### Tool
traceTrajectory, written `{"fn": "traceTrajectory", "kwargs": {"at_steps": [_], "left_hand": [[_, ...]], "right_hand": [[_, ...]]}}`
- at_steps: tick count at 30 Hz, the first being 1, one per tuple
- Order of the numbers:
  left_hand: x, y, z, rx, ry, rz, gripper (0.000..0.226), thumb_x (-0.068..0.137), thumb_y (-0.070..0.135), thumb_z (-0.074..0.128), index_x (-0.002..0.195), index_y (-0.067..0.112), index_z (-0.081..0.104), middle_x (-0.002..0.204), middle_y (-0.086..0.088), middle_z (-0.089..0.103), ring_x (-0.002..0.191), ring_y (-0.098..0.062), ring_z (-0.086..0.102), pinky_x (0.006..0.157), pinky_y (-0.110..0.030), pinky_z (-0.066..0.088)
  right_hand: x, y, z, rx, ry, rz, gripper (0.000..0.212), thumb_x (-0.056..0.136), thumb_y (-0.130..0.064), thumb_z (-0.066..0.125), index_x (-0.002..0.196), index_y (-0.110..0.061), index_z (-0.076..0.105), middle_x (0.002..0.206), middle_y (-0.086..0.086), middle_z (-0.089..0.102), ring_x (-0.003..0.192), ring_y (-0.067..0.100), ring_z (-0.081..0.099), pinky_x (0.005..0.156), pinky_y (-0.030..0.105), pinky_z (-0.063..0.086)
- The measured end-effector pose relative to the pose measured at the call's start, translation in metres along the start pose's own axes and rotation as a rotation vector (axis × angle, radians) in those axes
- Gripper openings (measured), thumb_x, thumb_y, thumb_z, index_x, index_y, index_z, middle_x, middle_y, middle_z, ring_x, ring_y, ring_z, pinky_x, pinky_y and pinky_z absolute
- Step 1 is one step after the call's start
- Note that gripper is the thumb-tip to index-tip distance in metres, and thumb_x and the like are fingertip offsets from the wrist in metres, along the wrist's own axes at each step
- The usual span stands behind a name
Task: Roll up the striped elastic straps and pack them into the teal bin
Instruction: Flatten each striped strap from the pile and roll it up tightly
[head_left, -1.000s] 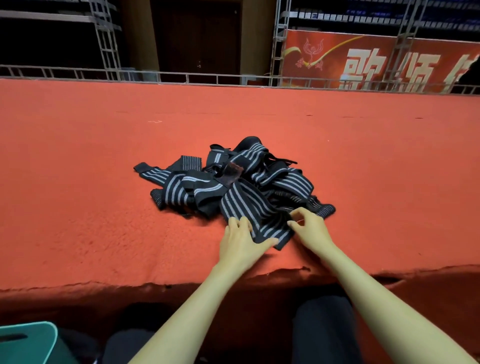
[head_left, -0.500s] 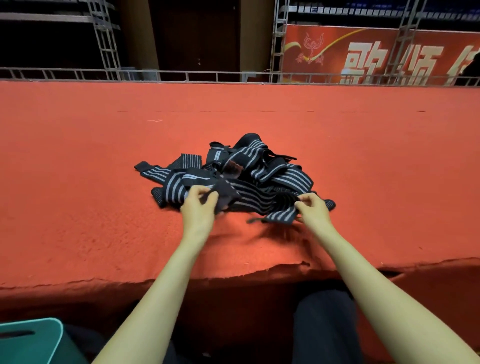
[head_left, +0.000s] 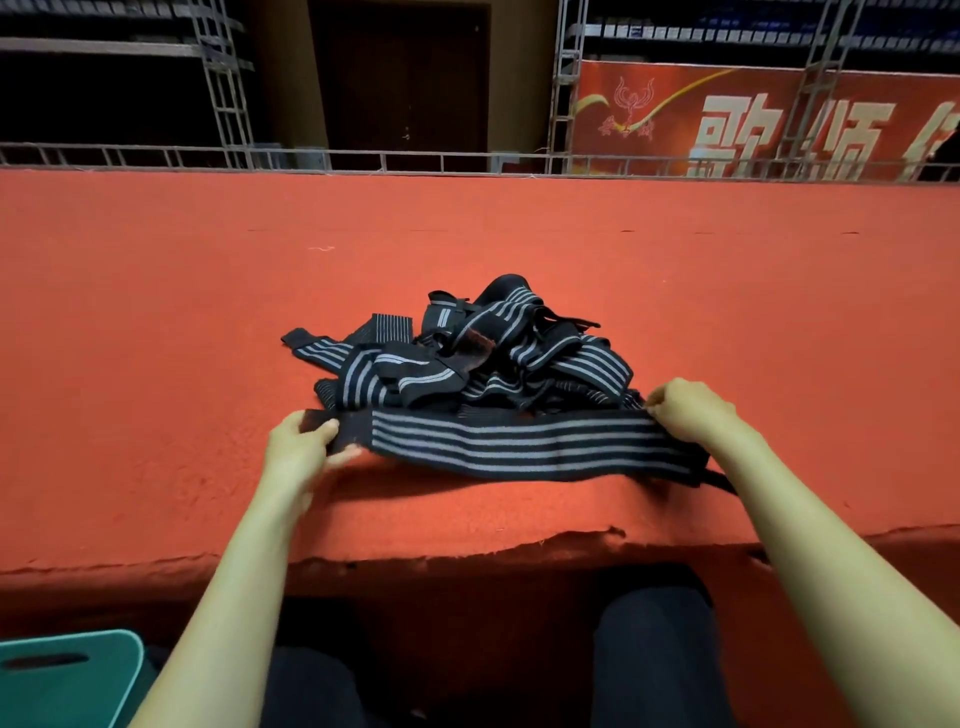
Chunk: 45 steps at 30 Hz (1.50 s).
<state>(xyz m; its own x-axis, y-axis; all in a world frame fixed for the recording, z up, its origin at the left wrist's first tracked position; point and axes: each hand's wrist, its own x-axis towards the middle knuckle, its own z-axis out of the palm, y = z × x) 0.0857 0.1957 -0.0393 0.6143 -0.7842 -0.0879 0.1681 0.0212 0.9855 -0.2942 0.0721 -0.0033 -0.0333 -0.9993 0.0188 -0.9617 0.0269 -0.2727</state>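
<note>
A heap of black elastic straps with grey stripes (head_left: 483, 353) lies on the red carpeted platform (head_left: 156, 364). In front of the heap one strap (head_left: 519, 441) is stretched out flat between my hands. My left hand (head_left: 301, 452) pinches its plain black left end. My right hand (head_left: 691, 408) grips its right end, from which a thin black loop trails past my wrist. The teal bin (head_left: 67, 675) shows only as a corner at the bottom left, below the platform edge.
The platform's torn front edge (head_left: 467, 553) runs across just beyond my dark-trousered knees (head_left: 654, 649). A metal rail (head_left: 363, 161) and truss posts border the far side, with a red banner (head_left: 753, 119) behind.
My hands moved apart and drew one strap out of the heap; it is now spread straight between them. Earlier it was bunched at the heap's front.
</note>
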Motion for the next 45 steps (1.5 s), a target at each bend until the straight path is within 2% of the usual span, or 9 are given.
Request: {"fn": "traceTrajectory", "kwargs": {"at_steps": [3, 7, 9, 13, 16, 19, 25, 36, 45], "left_hand": [[0.006, -0.014, -0.011, 0.564, 0.042, 0.029, 0.014, 0.091, -0.003, 0.051, 0.102, 0.003, 0.056, 0.097, -0.017, 0.062, 0.047, -0.02, 0.063, 0.053, -0.028, 0.056], [0.006, -0.03, -0.005, 1.099, 0.129, 0.228, 0.028, 0.087, 0.001, 0.052, 0.115, 0.0, 0.057, 0.111, -0.026, 0.061, 0.103, -0.042, 0.056, 0.086, -0.042, 0.043], [0.006, -0.038, 0.003, 1.236, 0.166, 0.428, 0.037, 0.082, -0.004, 0.052, 0.119, -0.001, 0.055, 0.115, -0.026, 0.057, 0.108, -0.043, 0.048, 0.09, -0.048, 0.038], [0.0, -0.041, 0.032, 1.155, -0.089, 0.709, 0.026, 0.086, 0.009, 0.06, 0.111, 0.004, 0.063, 0.109, -0.016, 0.062, 0.107, -0.036, 0.053, 0.095, -0.043, 0.037], [-0.006, -0.044, 0.055, 1.141, -0.384, 0.627, 0.029, 0.093, 0.03, 0.054, 0.113, 0.011, 0.063, 0.112, -0.01, 0.062, 0.11, -0.028, 0.053, 0.095, -0.036, 0.038], [-0.01, -0.052, 0.066, 1.327, -0.494, 0.507, 0.049, 0.097, 0.039, 0.043, 0.139, 0.014, 0.041, 0.139, -0.008, 0.045, 0.131, -0.026, 0.035, 0.11, -0.042, 0.027], [-0.018, -0.053, 0.063, 1.329, -0.499, 0.388, 0.05, 0.098, 0.045, 0.037, 0.141, 0.018, 0.035, 0.148, 0.0, 0.032, 0.137, -0.023, 0.024, 0.113, -0.056, 0.011], [-0.036, -0.055, 0.044, 1.393, -0.503, 0.404, 0.049, 0.098, 0.046, 0.034, 0.14, 0.021, 0.034, 0.145, 0.003, 0.031, 0.137, -0.022, 0.024, 0.113, -0.057, 0.01], [-0.031, -0.029, 0.082, 1.497, -0.455, 0.456, 0.046, 0.092, 0.039, 0.05, 0.131, 0.016, 0.049, 0.135, -0.007, 0.044, 0.125, -0.028, 0.04, 0.1, -0.043, 0.038]], "right_hand": [[0.001, 0.0, 0.003, -0.145, 0.012, 0.025, 0.025, 0.095, -0.021, 0.047, 0.11, -0.024, 0.067, 0.117, 0.011, 0.063, 0.11, 0.032, 0.057, 0.097, 0.043, 0.035], [0.007, -0.005, 0.025, -0.313, 0.14, -0.085, 0.019, 0.092, -0.023, 0.054, 0.104, -0.02, 0.067, 0.109, 0.008, 0.067, 0.11, 0.028, 0.058, 0.105, 0.046, 0.029], [0.007, -0.006, 0.04, -0.387, 0.114, -0.145, 0.019, 0.089, -0.02, 0.054, 0.104, -0.02, 0.066, 0.112, 0.007, 0.066, 0.113, 0.027, 0.056, 0.108, 0.046, 0.026], [0.005, -0.011, 0.066, -0.143, 0.136, -0.365, 0.025, 0.091, -0.02, 0.053, 0.111, -0.018, 0.068, 0.116, 0.006, 0.066, 0.112, 0.027, 0.057, 0.098, 0.038, 0.04], [-0.004, -0.022, 0.077, 0.164, -0.031, -0.495, 0.032, 0.095, -0.028, 0.054, 0.122, -0.013, 0.062, 0.124, 0.004, 0.063, 0.117, 0.023, 0.055, 0.1, 0.036, 0.041], [-0.005, -0.023, 0.081, 0.034, -0.096, -0.457, 0.042, 0.096, -0.045, 0.045, 0.129, -0.021, 0.055, 0.131, -0.001, 0.054, 0.126, 0.022, 0.045, 0.103, 0.04, 0.035], [-0.013, -0.02, 0.071, -0.009, -0.171, -0.394, 0.04, 0.086, -0.064, 0.05, 0.112, -0.034, 0.056, 0.113, -0.004, 0.049, 0.117, 0.017, 0.04, 0.1, 0.044, 0.031], [-0.044, -0.008, 0.09, 0.158, -0.031, -0.519, 0.039, 0.091, -0.05, 0.054, 0.127, -0.034, 0.058, 0.107, -0.007, 0.044, 0.113, 0.017, 0.041, 0.103, 0.037, 0.031], [-0.029, -0.031, 0.072, 0.281, -0.071, -0.59, 0.031, 0.09, -0.031, 0.063, 0.119, -0.021, 0.063, 0.112, -0.002, 0.057, 0.107, 0.011, 0.054, 0.098, 0.026, 0.039]]}}
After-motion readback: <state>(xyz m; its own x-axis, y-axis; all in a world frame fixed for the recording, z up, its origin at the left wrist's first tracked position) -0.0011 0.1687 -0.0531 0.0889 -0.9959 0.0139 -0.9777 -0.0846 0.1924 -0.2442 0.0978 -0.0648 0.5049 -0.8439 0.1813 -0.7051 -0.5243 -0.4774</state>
